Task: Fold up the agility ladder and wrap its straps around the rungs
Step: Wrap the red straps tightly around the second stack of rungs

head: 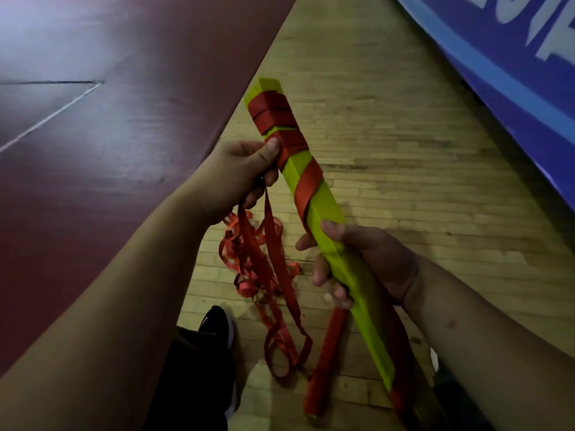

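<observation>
Yellow-green plastic rungs (314, 194), stacked into one flat bundle, are sitting in both hands above the wooden floor (389, 135). The right hand (370, 259) is gripping the bundle around its middle, fingers curled under and thumb lying on the top face. Beyond that grip, the left hand (236, 175) is pinching the red strap (270, 231) against the bundle's edge, just below the band of wraps (273, 113) near the far end. One diagonal turn is crossing the bare stretch between the two grips. Under the left hand's pinch, the strap is hanging slack and piling in loops on the floor.

The bundle's long axis is running from behind the right hand's grip, away and slightly left, with the far end pointing forward. The stack is looking stiff and light, best held round its middle. The webbing is looking limp and tangle-prone, so it is needing tension at the pinch. Behind the right hand's grip a second red length seems to be trailing, though dim light is leaving that unclear.
</observation>
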### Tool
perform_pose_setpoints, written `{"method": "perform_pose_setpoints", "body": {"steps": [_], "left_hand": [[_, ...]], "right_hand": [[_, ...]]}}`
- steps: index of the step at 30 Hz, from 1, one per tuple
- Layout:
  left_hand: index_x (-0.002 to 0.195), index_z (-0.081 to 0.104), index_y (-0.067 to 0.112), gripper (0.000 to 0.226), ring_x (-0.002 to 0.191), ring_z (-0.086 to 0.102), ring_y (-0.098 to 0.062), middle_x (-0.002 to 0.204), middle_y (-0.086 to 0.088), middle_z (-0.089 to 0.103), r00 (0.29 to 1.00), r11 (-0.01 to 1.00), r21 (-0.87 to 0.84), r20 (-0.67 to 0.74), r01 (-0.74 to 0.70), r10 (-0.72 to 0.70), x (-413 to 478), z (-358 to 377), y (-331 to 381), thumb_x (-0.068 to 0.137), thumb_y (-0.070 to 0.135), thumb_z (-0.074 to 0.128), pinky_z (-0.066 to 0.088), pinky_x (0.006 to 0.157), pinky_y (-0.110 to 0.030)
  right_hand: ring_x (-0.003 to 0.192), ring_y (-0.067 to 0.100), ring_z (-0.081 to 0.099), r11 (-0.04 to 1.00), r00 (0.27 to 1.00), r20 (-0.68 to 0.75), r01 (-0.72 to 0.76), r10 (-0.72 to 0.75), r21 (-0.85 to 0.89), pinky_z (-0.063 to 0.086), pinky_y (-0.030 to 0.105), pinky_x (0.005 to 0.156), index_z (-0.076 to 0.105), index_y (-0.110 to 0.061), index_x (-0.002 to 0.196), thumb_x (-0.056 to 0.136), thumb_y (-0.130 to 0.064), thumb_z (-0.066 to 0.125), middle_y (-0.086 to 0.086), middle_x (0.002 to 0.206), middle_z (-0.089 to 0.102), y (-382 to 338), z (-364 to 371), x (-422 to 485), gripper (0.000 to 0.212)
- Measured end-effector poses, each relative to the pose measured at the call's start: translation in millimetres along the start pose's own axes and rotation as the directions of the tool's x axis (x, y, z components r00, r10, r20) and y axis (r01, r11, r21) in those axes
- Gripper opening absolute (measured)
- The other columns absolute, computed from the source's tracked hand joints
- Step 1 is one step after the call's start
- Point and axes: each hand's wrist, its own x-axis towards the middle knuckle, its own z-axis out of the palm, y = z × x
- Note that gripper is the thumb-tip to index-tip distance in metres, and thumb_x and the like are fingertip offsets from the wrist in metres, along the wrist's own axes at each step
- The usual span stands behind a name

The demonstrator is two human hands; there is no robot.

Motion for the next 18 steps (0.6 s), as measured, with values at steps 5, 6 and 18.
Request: {"method": "perform_pose_setpoints", "body": {"steps": [5,6,18], "left_hand": [[0.100,0.075,0.011,0.049,0.041,0.044,-0.013,0.064,0.000,0.061,0.988,0.986,0.134,-0.130,0.103,-0.086,1,5,-3,0.113,0.050,0.050,0.035,0.045,-0.026],[0.101,0.076,0.009,0.051,0.040,0.045,-0.013,0.062,0.002,0.061,0.983,0.979,0.162,-0.153,0.127,-0.102,1,7,-3,0.113,0.051,0.049,0.036,0.045,-0.026],[0.081,0.077,0.010,0.068,0.044,0.065,-0.012,0.063,-0.001,0.077,0.925,0.846,0.385,-0.248,0.368,-0.289,-4,30,1,0.101,0.072,0.056,0.054,0.046,-0.022]], "right_hand": [[0.061,0.025,0.063,0.993,0.990,-0.141,-0.022,0.005,-0.118,0.052,0.032,0.056,0.069,-0.012,0.123,0.101,-0.049,0.062,0.018,0.086,0.070,0,1,4,0.044],[0.062,0.025,0.063,0.990,0.985,-0.170,-0.030,0.006,-0.137,0.051,0.032,0.057,0.069,-0.012,0.122,0.100,-0.050,0.064,0.017,0.086,0.070,0,1,5,0.044],[0.062,0.024,0.078,0.840,0.776,-0.618,-0.247,-0.126,-0.483,0.059,0.033,0.060,0.071,-0.015,0.107,0.101,-0.054,0.071,0.005,0.078,0.081,20,20,27,0.039]]}}
